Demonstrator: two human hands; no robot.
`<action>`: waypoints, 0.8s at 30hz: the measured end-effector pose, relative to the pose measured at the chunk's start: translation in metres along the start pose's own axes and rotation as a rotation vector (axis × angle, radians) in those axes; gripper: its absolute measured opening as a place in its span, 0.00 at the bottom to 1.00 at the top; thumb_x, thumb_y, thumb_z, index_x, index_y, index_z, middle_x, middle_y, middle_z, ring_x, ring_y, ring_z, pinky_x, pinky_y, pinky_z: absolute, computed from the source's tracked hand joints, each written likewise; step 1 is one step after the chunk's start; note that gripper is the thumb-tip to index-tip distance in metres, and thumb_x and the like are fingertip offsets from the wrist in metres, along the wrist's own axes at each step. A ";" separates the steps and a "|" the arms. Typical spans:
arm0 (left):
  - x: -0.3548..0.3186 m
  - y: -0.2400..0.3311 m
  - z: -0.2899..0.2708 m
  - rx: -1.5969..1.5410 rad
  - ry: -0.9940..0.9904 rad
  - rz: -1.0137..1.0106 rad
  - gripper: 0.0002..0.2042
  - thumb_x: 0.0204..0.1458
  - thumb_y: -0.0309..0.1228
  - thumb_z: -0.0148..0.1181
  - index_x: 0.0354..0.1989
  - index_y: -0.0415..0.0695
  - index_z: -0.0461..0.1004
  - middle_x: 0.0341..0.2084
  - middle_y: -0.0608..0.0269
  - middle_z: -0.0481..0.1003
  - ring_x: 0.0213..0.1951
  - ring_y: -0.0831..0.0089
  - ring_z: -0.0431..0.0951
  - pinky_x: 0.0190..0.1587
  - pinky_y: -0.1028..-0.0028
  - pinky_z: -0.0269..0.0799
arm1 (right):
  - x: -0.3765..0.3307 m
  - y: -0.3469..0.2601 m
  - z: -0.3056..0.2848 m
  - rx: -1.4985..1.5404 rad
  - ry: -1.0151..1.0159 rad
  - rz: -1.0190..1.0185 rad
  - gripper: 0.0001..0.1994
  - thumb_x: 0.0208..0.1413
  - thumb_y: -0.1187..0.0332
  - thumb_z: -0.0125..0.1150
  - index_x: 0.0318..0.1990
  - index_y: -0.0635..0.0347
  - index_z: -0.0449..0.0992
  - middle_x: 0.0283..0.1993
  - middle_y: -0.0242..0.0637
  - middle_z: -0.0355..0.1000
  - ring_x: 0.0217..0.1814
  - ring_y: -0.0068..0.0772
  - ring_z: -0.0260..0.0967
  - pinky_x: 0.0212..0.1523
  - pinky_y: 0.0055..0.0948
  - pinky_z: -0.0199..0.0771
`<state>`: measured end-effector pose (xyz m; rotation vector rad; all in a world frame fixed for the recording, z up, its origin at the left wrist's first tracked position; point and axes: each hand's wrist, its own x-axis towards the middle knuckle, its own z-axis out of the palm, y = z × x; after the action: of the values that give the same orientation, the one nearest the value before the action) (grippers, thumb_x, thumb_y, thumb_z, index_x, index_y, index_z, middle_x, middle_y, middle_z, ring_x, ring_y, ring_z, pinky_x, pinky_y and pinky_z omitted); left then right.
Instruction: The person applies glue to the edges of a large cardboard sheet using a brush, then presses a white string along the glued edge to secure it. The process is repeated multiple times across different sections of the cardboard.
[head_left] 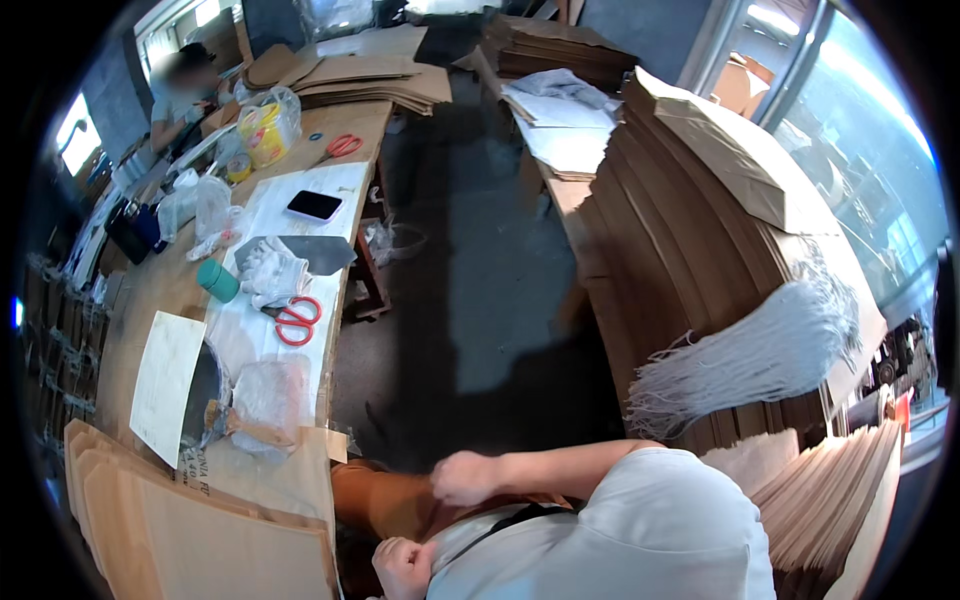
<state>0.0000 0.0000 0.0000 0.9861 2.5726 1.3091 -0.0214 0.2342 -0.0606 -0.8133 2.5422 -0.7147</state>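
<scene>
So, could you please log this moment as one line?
Left hand: curled, nothing visibly held; Right hand: curled, nothing visibly held; Left table: phone, white gloves, teal container; Brown stack: white cords on top

Two bare hands (403,567) (463,479) showed near. The left tabletop (150,287) held two pairs of red-handled scissors (341,148) (288,317), one phone (315,206), one green bottle (217,281) and white gloves (272,272) too bunched to count. At least five brown paper stacks (210,530) (375,88) (560,50) (690,210) (830,505) stood around, two left, three right, with one white cord bundle (750,350) right. One co-worker (165,110) was far left.
</scene>
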 end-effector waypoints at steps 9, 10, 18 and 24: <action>-0.047 0.017 -0.012 -0.145 -0.088 -0.029 0.15 0.47 0.26 0.61 0.12 0.35 0.66 0.10 0.51 0.63 0.15 0.57 0.63 0.20 0.63 0.56 | -0.137 -0.004 -0.113 -0.331 0.286 0.804 0.10 0.43 0.65 0.57 0.34 0.56 0.79 0.37 0.42 0.75 0.44 0.46 0.73 0.43 0.42 0.74; -0.044 0.018 -0.008 -0.152 -0.113 -0.004 0.14 0.46 0.26 0.61 0.13 0.34 0.68 0.10 0.51 0.64 0.15 0.57 0.65 0.20 0.64 0.58 | -0.165 -0.008 -0.134 -0.363 0.348 0.895 0.11 0.44 0.64 0.56 0.35 0.57 0.78 0.38 0.42 0.76 0.44 0.46 0.73 0.43 0.42 0.73; -0.061 0.010 -0.029 -0.111 -0.107 0.176 0.14 0.55 0.32 0.57 0.20 0.37 0.71 0.17 0.49 0.69 0.21 0.55 0.70 0.27 0.61 0.65 | -0.353 -0.134 -0.270 -0.500 1.211 1.546 0.26 0.53 0.49 0.53 0.42 0.67 0.76 0.44 0.54 0.74 0.49 0.49 0.72 0.52 0.40 0.70; -0.056 0.012 -0.022 -0.203 -0.175 0.166 0.16 0.55 0.34 0.57 0.19 0.37 0.70 0.17 0.50 0.70 0.21 0.55 0.70 0.25 0.63 0.65 | -0.530 -0.146 -0.250 -0.550 1.256 2.104 0.35 0.57 0.39 0.44 0.51 0.68 0.72 0.45 0.52 0.74 0.48 0.43 0.73 0.47 0.38 0.74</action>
<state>0.0421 -0.0423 0.0115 1.2339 2.2208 1.4176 0.3229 0.5470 0.3246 2.6348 2.4172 0.4504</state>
